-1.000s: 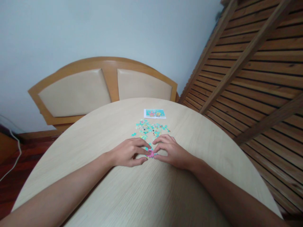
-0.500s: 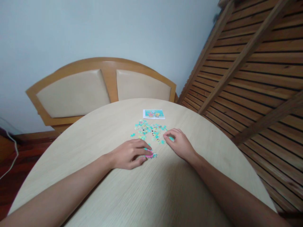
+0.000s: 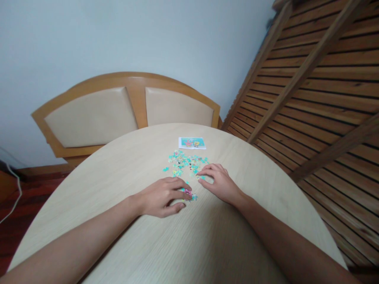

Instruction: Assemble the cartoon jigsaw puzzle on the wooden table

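Note:
My left hand (image 3: 166, 196) lies over a small pink and turquoise cluster of jigsaw pieces (image 3: 188, 192). Its fingertips touch the pieces, with thumb and fingers apart. The fingers cover part of this cluster, so I cannot tell how the pieces are joined. My right hand (image 3: 219, 182) is at the right lower edge of the loose jigsaw pieces (image 3: 180, 159), palm down. Its thumb and fingers are apart around a few small pieces on the table, and no piece is visibly gripped. The loose pieces are mostly turquoise, with some yellow, white and dark ones.
A picture card (image 3: 192, 143) with cartoon figures on turquoise lies beyond the loose pieces. Everything rests on a round, pale wooden table (image 3: 133, 244). Behind it stands a padded wooden chair back (image 3: 141, 98) by the wall, and a slatted wooden panel (image 3: 314, 90) is at the right.
My right hand has shifted left and its fingers have spread from a near pinch. My left hand has moved slightly nearer to me, showing more of the pink cluster.

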The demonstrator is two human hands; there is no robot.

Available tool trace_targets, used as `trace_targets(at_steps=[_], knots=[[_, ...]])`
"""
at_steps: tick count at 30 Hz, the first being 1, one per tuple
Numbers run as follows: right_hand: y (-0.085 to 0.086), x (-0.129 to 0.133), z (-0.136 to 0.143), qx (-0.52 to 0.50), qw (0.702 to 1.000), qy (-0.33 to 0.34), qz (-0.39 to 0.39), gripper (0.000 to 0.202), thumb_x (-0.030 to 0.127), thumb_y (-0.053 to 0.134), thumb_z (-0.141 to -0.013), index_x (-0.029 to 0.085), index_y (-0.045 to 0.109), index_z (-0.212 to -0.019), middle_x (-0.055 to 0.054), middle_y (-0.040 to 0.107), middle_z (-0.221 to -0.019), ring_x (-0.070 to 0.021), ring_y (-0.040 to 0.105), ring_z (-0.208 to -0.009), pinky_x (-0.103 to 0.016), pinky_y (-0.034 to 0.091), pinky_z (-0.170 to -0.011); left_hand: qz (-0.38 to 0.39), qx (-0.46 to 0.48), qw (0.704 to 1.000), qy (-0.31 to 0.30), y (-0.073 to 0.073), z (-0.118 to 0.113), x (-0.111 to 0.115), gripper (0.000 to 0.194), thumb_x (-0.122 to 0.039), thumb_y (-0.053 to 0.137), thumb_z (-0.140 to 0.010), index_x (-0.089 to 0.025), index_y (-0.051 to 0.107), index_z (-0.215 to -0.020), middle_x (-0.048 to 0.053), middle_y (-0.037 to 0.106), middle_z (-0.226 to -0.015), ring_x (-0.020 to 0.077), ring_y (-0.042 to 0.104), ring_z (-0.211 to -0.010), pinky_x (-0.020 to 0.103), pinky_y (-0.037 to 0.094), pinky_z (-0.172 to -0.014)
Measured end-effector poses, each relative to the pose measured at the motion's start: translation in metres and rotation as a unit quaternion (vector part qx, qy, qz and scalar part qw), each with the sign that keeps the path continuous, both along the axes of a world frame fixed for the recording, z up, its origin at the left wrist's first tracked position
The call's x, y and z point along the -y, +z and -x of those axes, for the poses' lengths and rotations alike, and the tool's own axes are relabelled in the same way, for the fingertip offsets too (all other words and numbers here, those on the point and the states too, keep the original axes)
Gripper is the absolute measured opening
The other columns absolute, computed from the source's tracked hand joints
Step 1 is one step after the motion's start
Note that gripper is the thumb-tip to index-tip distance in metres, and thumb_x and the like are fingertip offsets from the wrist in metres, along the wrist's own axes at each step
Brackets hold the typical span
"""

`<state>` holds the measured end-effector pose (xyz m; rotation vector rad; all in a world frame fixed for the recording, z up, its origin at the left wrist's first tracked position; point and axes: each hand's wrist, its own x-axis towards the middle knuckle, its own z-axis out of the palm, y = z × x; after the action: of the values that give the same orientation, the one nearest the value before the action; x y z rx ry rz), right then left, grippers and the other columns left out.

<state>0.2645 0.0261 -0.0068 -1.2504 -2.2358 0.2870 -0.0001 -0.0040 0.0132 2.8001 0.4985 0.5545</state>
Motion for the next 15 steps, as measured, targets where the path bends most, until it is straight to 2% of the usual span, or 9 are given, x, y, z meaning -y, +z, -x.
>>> trace_targets(at_steps=[4, 7, 11, 15], knots=[[0.0007, 0.0013, 0.0008, 0.001, 1.0, 0.004, 0.008, 0.017, 0.029, 0.071, -0.088, 0.028, 0.076, -0.104, -0.007, 0.068, -0.115, -0.0276, 0.056, -0.114, -0.05, 0.042, -0.1, 0.004, -0.006, 1.0, -0.003, 0.0, -0.0013, 0.0007, 0.033, -0.03, 0.055, -0.095, -0.022, 0.064, -0.126, 0.011, 0.065, -0.125, 0.0257, 0.061, -0.116, 0.043, 0.049, -0.103], [0.0017, 0.0026, 0.0018, 0.006, 1.0, 0.018, 0.014, 0.022, 0.021, 0.069, -0.086, 0.029, 0.077, -0.105, -0.006, 0.066, -0.116, -0.0275, 0.055, -0.115, -0.051, 0.04, -0.101, 0.008, -0.008, 1.0, -0.002, -0.0007, -0.0013, 0.0003, 0.033, -0.03, 0.055, -0.096, -0.022, 0.064, -0.126, 0.011, 0.065, -0.126, 0.0255, 0.061, -0.116, 0.042, 0.048, -0.103], [0.0006, 0.0021, 0.0016, 0.006, 0.997, 0.078, 0.014, 0.033, 0.008, 0.063, -0.085, 0.032, 0.079, -0.099, -0.006, 0.064, -0.117, -0.0256, 0.055, -0.116, -0.049, 0.04, -0.102, 0.003, -0.001, 1.0, -0.003, -0.0018, -0.0007, -0.0001, 0.033, -0.031, 0.056, -0.096, -0.022, 0.064, -0.126, 0.011, 0.065, -0.126, 0.0257, 0.061, -0.116, 0.042, 0.049, -0.103], [-0.0023, -0.0002, 0.0009, -0.013, 0.992, 0.125, -0.008, 0.035, 0.003, 0.059, -0.087, 0.031, 0.08, -0.094, -0.005, 0.065, -0.114, -0.023, 0.056, -0.114, -0.046, 0.04, -0.103, 0.002, 0.002, 1.0, -0.004, -0.0021, -0.0002, 0.0, 0.033, -0.031, 0.055, -0.096, -0.023, 0.064, -0.126, 0.01, 0.065, -0.126, 0.0251, 0.062, -0.115, 0.042, 0.05, -0.102]])
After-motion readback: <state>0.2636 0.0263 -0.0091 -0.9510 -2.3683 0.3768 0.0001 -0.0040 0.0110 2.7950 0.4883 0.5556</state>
